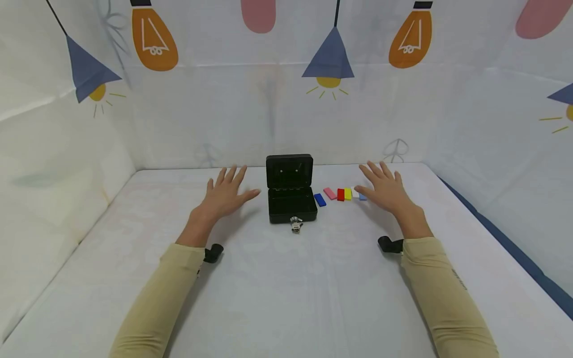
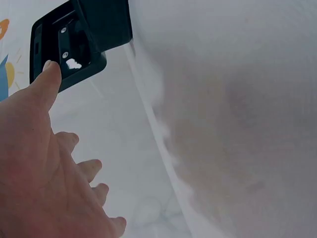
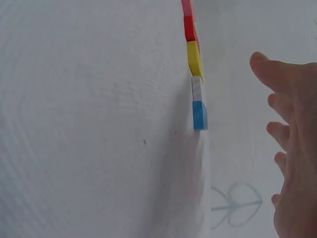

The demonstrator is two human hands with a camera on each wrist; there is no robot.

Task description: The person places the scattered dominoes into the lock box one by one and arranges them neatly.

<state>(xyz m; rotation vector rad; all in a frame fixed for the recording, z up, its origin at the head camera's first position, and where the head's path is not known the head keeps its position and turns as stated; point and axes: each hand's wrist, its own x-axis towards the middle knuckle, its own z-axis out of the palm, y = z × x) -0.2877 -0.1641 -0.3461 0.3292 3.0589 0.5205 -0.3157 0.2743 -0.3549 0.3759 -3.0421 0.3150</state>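
Observation:
A small black cash box (image 1: 292, 201) stands on the white table with its lid (image 1: 289, 170) raised. Keys (image 1: 296, 226) hang at the lock on its front. To the box's left, my left hand (image 1: 222, 196) hovers with fingers spread, holding nothing. My right hand (image 1: 388, 190) is likewise spread above the table at the right, its thumb overlapping a row of small blocks in the head view. That row has a dark blue block (image 1: 320, 200), a pink block (image 1: 330, 193), a red block (image 3: 190, 29), a yellow block (image 3: 195, 58), a white block (image 3: 197, 88) and a light blue block (image 3: 199, 115).
White sheeting printed with lamps and bulbs (image 1: 154, 40) rises behind the table (image 1: 277, 288) and on both sides. A dark blue strip (image 1: 506, 243) runs along the table's right edge. Each wrist carries a black camera mount (image 1: 390, 244).

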